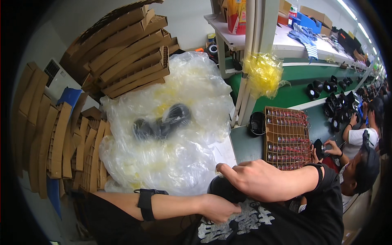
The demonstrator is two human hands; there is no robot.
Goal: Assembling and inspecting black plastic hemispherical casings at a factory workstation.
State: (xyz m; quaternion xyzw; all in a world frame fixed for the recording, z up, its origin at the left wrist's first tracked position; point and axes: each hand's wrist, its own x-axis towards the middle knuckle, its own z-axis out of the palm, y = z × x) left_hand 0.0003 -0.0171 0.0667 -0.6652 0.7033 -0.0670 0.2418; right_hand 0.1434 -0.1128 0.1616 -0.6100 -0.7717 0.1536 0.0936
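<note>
Close to my chest is a black rounded housing (222,189), partly covered by my hands. My left hand (219,207) curls in against its near side, fingers bent and mostly hidden. Over its far right side reaches my right hand (255,176), with bent fingers closed at the housing; the fingertips' exact hold cannot be seen. Beyond my hands spreads a large heap of clear plastic bags (163,167). Blurred through that plastic show black rounded parts (175,116).
Cardboard divider trays (130,53) are stacked at the far left, more (57,143) standing nearer. Right of the heap, a gridded cardboard tray (267,139) holds small red-wired parts beside a black housing (257,123). Yellow plastic (263,75) hangs on a post. Co-workers (363,163) sit along the green conveyor (294,83).
</note>
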